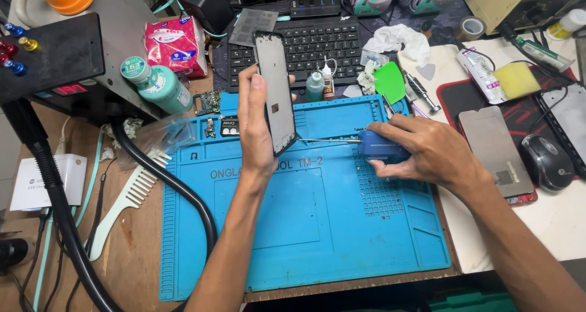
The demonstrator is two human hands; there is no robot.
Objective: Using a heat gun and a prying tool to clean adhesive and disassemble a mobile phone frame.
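Phone frame [274, 92]: thin, dark, rigid, held upright on edge above the blue mat [317, 226]. Left hand [255, 123] has its grip closed round the frame's long side. Right hand [427, 150], right of the frame, is wrapped shut on a blue plastic bottle [381, 148]; its fine metal needle [326, 140] touches the frame's lower edge. Risk, judged: the needle may slip or over-dispense, fouling the frame. Mat is soft, ribbed, compartmented. Keyboard [305, 46] lies behind the frame.
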